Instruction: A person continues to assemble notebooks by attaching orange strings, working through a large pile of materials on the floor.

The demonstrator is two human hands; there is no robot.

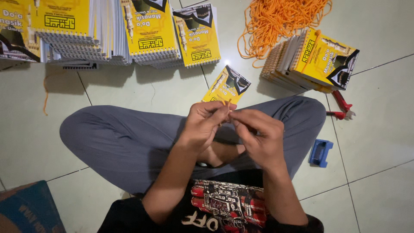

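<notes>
I sit cross-legged on a tiled floor. My left hand (206, 124) and my right hand (258, 133) meet above my lap, fingers pinched together on a thin orange cord (228, 103) whose short end sticks up between them. Just beyond my fingers lies a small yellow and black spiral-bound booklet (227, 86); whether my hands hold it or it rests on my leg I cannot tell.
Stacks of the same yellow booklets (151, 32) line the far floor. A tangle of orange cords (280, 19) lies beside another booklet stack (317, 60) at right. Red pliers (341, 105), a blue plastic piece (320, 152), and a blue box (30, 209) at lower left.
</notes>
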